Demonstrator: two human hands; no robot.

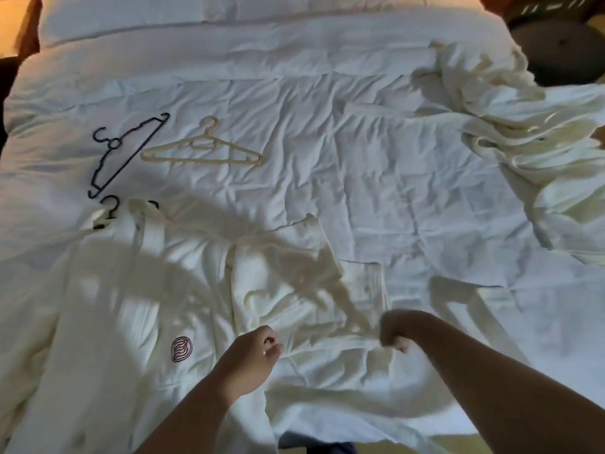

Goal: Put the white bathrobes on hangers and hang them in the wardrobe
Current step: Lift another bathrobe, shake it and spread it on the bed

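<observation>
Bed (327, 126), white crumpled duvet, pillows (131, 14) at the far end. The near bathrobe (131, 306) lies spread over the near left part of the bed, with a round dark-red logo (181, 348) on its chest panel facing up. The hook of a dark hanger (109, 208) pokes out at the collar end; the rest of that hanger is under the cloth. Just beyond the collar two bare hangers lie flat on the duvet: a black hanger (127, 152) set on a slant, and a beige hanger (203, 152) just to its right, the two close but not clearly touching. The second bathrobe (523, 142) sits in a rumpled heap at the far right side of the bed, well apart from the hangers. The person stands at the foot of the bed with both bare forearms reaching in. Left hand (252, 352): fingers curled, pinching a fold of the near bathrobe beside the logo. Right hand (397, 332): closed in a fist on the same cloth further right; the picture is blurred here, so finger detail is not readable. The cloth between the two hands is drawn into a ridge. A dark round piece of furniture (556, 50) stands past the far right corner of the bed.
</observation>
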